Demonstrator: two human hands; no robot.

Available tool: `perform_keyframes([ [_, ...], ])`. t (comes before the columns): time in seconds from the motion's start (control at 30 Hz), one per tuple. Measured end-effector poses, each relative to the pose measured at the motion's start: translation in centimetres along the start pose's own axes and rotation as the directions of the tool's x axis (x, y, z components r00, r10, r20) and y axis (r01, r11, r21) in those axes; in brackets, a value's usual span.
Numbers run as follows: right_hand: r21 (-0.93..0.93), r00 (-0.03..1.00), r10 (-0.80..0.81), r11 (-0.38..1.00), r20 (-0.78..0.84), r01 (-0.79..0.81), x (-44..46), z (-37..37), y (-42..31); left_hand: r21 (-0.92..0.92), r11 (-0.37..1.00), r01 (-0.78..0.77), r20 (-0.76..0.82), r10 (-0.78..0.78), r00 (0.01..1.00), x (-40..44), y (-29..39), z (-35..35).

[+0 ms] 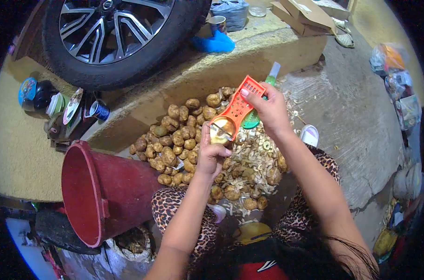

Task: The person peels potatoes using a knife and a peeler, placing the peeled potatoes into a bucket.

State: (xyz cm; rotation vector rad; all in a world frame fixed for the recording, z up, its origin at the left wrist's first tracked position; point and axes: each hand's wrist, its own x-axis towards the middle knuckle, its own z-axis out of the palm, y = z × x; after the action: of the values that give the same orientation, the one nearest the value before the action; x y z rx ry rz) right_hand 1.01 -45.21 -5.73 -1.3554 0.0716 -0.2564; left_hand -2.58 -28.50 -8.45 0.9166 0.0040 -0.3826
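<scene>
A partly peeled, pale potato (217,136) sits in my left hand (208,157), whose fingers wrap round its side and bottom. My right hand (273,112) grips an orange plastic peeler (240,101) with rows of holes, the thumb lying along its flat body. The blade end of the peeler rests over the potato. Just behind the right hand is a green item (250,121), partly hidden by the peeler and fingers. Below both hands, pale peelings (256,161) cover the ground beside a heap of unpeeled brown potatoes (170,123).
A large red bucket (123,184) lies tipped on its side at left. A car wheel (109,79) leans on the concrete ledge (286,51), near a blue bag (216,43) and a cup (218,23). Plastic bags (398,77) line the right edge.
</scene>
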Motion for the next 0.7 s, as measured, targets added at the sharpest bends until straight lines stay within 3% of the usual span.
perform_keyframes([
  [0.17,-0.093,0.987,-0.132,0.986,0.088,0.14,0.3,-0.1,-1.3,0.026,0.999,0.018,0.025,-0.019,1.0,-0.3,0.5,-0.1],
  [0.3,0.154,0.996,0.046,0.988,-0.077,-0.034,-0.1,0.9,1.6,0.064,0.98,-0.187,-0.035,0.189,0.981,0.1,0.0,-0.1],
  [0.37,0.257,0.986,0.097,0.965,-0.137,-0.059,-0.4,1.6,2.3,0.022,0.987,-0.16,-0.041,0.161,0.986,0.1,-0.1,-0.4],
  [0.47,-0.023,0.996,-0.086,0.996,0.025,0.087,1.0,0.0,0.4,-0.016,0.998,-0.055,0.015,0.056,0.998,-0.2,0.1,-0.6],
  [0.6,-0.072,0.983,-0.134,0.987,0.124,0.143,1.0,-0.7,-0.8,-0.048,0.997,0.061,0.066,-0.058,0.996,-0.1,-0.2,-0.9],
  [0.7,0.038,0.985,-0.103,0.993,-0.136,0.109,1.1,-0.2,1.3,-0.141,0.988,0.063,0.029,-0.06,0.998,0.0,-0.2,-2.0],
])
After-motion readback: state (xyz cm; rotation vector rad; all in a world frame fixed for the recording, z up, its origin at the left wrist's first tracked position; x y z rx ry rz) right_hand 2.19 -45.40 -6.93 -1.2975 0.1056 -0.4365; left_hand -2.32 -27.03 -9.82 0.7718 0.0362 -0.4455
